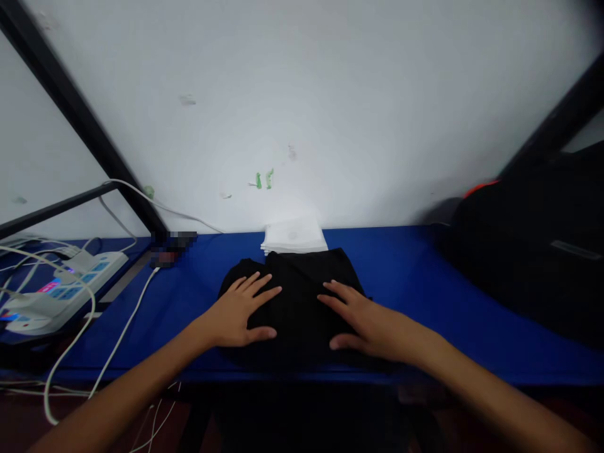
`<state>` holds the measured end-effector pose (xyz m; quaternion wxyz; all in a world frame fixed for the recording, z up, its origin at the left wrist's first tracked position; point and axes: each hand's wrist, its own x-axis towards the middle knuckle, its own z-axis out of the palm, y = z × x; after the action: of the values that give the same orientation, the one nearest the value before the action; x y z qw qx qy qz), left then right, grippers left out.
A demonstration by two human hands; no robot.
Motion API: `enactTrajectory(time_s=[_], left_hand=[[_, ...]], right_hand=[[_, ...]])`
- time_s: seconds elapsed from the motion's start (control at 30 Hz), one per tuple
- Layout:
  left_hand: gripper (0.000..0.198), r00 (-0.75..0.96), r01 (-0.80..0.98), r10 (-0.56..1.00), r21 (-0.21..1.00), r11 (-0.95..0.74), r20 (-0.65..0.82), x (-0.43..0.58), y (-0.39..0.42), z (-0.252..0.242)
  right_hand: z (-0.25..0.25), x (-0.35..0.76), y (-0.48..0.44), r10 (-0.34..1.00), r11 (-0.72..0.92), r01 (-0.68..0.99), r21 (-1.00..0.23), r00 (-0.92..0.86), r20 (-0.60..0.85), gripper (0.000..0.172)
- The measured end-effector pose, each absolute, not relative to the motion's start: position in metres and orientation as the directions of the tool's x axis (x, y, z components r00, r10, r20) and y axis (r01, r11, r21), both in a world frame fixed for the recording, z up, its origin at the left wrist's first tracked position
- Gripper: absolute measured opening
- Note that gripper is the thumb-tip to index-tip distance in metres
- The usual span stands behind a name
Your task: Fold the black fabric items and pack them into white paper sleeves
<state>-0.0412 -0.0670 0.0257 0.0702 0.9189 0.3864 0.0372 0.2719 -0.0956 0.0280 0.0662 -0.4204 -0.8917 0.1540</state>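
Black cloth (295,296) lies folded, long axis running away toward wall; left hand (238,311) and right hand (365,321) press flat on it, fingers spread, grasping nothing

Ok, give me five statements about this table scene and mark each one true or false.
1. The left hand and right hand lie flat, fingers spread, on the black garment. True.
2. The table cover is red. False: the table cover is blue.
3. A white stack sits behind the garment, by the wall. True.
4. The power strips lie on the right. False: the power strips are on the left.
5. A black bag sits at the right. True.
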Motion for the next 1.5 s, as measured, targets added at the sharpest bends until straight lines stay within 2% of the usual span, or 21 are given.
enactTrajectory(time_s=[0.07,0.2,0.47,0.67,0.73,0.87,1.17,1.5], left_hand=[[0.086,0.697,0.713,0.717,0.144,-0.686,-0.034,-0.041,-0.072,0.019],[0.085,0.701,0.710,0.711,0.155,-0.687,-0.063,-0.034,-0.075,0.015],[0.083,0.695,0.715,0.719,0.138,-0.685,-0.028,-0.016,-0.062,0.022],[0.070,0.677,0.707,0.718,0.126,-0.695,0.160,0.010,-0.035,0.042],[0.078,0.701,0.688,0.701,0.132,-0.713,0.130,0.017,-0.025,0.037],[0.098,0.685,0.725,0.726,0.139,-0.674,-0.055,0.020,-0.012,0.017],[0.094,0.665,0.736,0.747,0.194,-0.649,-0.025,0.016,-0.012,0.003],[0.091,0.665,0.736,0.746,0.211,-0.644,-0.043,0.014,-0.011,0.003]], right_hand=[[0.010,0.273,-0.100,0.769,0.606,0.739,-0.293,-0.639,-0.020,0.080],[-0.012,0.284,-0.109,0.756,0.647,0.726,-0.231,-0.651,0.072,0.076],[-0.003,0.304,-0.102,0.801,0.592,0.775,-0.222,-0.597,0.048,0.090],[0.022,0.283,-0.070,0.801,0.591,0.761,-0.268,-0.592,0.085,0.089],[0.021,0.273,-0.054,0.787,0.606,0.751,-0.262,-0.614,0.059,0.094],[0.006,0.261,-0.030,0.794,0.577,0.781,-0.240,-0.605,-0.059,0.098],[-0.008,0.262,-0.027,0.797,0.589,0.774,-0.231,-0.604,0.007,0.093],[0.000,0.263,-0.026,0.828,0.534,0.818,-0.216,-0.557,-0.063,0.089]])
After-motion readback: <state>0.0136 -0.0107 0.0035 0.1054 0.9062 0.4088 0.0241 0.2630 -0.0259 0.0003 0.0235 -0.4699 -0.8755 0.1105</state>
